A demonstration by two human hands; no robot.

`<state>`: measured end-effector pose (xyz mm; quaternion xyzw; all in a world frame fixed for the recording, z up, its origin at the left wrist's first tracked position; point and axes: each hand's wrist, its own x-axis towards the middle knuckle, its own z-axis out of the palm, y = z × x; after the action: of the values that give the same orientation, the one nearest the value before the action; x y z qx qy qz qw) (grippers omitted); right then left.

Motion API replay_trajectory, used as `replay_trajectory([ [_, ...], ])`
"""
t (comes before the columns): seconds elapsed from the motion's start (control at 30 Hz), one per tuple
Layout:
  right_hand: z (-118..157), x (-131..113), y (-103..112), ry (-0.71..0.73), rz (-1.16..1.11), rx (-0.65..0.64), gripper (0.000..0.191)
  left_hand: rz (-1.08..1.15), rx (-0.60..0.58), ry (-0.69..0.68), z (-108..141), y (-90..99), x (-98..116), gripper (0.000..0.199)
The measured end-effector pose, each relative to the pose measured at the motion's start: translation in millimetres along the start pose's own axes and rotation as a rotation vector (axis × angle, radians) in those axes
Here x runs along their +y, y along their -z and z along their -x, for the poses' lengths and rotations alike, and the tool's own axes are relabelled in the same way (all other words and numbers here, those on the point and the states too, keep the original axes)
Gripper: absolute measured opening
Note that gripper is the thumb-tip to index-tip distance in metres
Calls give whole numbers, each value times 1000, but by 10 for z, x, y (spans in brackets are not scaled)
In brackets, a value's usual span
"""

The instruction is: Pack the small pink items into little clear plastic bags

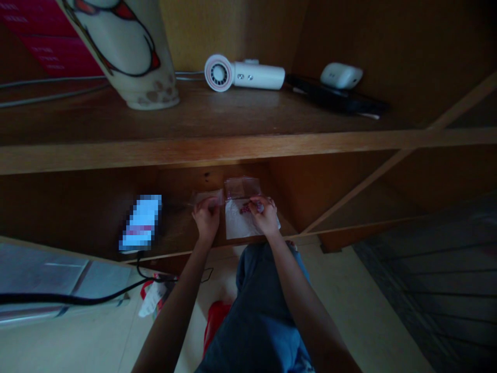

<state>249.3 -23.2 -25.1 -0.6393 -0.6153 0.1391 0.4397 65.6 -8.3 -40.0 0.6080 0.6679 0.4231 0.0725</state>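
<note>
The left hand (205,217) and right hand (264,215) work side by side over a low wooden shelf (176,233), just past the knees in blue jeans (256,305). The left grip is closed, thumb and fingers pinched on a small clear plastic bag (207,197) near the middle of the frame, apparently holding it by its edge so that it stays up off the wood. The right grip is also closed, its fingers gathered on a small pinkish-red bit (245,209) (too small and dim to say what it is), held low over a white paper sheet (236,223). That sheet probably serves as a clean pad that keeps the bits off the shelf. A second clear bag (243,187) lies just behind it, toward the back of the shelf. Left of the hands, a blurred-out phone (140,223) rests on the shelf with a black cable (142,269) running down from it, likely placed there to reach a socket. Across the top of the frame, the shelf above carries a painted vase (132,62), a white hair dryer (248,75) and a small white case (341,75). A red bag (215,326) sits on the floor below the knees.
</note>
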Motion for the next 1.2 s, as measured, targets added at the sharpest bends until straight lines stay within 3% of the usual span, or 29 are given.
replay_trajectory([
  [0.1, 4, 8, 5, -22, -85, -36, 14, 35, 57, -34, 8, 27, 8, 17],
  [0.23, 24, -40, -28, -11, -326, -202, 13, 99, 115, -207, 49, 61, 43, 14],
  [0.37, 60, -114, -101, 14, -513, -326, 12, 102, 13, -413, 105, 62, 81, 14],
  [0.53, 71, -126, -186, -27, -630, -362, 16, 62, -80, -570, 142, 17, 71, 20],
  [0.83, 22, -74, -183, -59, -754, -359, 10, 95, -148, -628, 192, 38, 99, 35],
  [1.2, 17, -72, -140, -56, -645, -383, 5, 30, -243, -514, 106, 81, 155, 62],
])
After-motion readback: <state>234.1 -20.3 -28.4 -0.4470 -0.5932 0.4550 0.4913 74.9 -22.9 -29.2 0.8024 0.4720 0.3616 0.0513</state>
